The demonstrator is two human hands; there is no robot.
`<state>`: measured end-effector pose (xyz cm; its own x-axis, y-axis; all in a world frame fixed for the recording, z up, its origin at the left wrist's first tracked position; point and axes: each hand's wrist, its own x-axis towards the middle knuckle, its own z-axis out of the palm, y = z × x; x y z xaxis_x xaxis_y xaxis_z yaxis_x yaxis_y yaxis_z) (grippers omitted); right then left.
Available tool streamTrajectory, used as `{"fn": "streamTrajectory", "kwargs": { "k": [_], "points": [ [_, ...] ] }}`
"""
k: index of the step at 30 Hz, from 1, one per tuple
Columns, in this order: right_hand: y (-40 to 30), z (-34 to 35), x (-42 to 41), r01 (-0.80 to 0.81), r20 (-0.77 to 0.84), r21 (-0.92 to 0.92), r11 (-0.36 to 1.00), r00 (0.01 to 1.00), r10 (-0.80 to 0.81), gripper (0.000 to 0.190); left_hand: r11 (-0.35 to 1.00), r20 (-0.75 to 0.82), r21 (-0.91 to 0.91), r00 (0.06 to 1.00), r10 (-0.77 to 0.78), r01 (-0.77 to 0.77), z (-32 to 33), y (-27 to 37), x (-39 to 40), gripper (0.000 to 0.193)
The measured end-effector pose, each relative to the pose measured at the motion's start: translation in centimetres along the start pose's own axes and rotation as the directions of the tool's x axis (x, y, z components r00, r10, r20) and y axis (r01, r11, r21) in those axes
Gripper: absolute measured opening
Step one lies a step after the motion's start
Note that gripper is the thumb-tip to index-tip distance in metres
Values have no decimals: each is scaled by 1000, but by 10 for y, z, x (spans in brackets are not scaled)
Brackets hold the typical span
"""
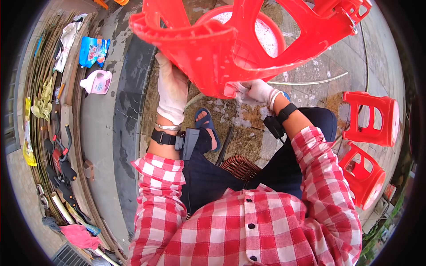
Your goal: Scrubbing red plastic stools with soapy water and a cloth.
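A large red plastic stool (pixel 213 60) is held up before me, tilted, its legs and side openings turned various ways. My left hand (pixel 171 84), in a whitish knit glove, grips the stool's left side from below, its fingers partly hidden behind the plastic. My right hand (pixel 261 91), also gloved, is closed at the end of the nearest stool leg. A wet, greyish-white patch shows at its fingertips; I cannot tell whether it is a cloth or soiled glove. Beyond the stool, partly covered by it, stands a red basin (pixel 281 36) of foamy water.
Two red stools (pixel 371 119) lie on their sides at the right. A pale hose (pixel 309 82) crosses the wet, sudsy paving. On the left are a pink bottle (pixel 100 82), a blue detergent bag (pixel 93 51) and long bamboo poles (pixel 41 66) beside planks. A wicker seat (pixel 241 168) shows between my legs.
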<state>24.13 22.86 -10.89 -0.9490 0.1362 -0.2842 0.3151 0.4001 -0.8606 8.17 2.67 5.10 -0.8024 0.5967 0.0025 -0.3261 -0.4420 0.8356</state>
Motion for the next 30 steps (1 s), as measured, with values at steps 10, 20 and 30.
{"fn": "streamTrajectory", "kwargs": {
  "k": [10, 20, 30],
  "points": [
    [-3, 27, 32, -273, 61, 337, 901, 961, 269, 23, 1000, 155, 11, 988, 6, -8, -44, -6, -25, 30],
    [-37, 46, 7, 215, -33, -537, 816, 961, -275, 13, 996, 61, 75, 997, 46, -51, -28, -7, -29, 25],
    [-19, 15, -15, 62, -368, -444, 894, 897, -246, 19, 981, -129, -189, 989, -68, 43, 3, -27, -23, 55]
  ]
}}
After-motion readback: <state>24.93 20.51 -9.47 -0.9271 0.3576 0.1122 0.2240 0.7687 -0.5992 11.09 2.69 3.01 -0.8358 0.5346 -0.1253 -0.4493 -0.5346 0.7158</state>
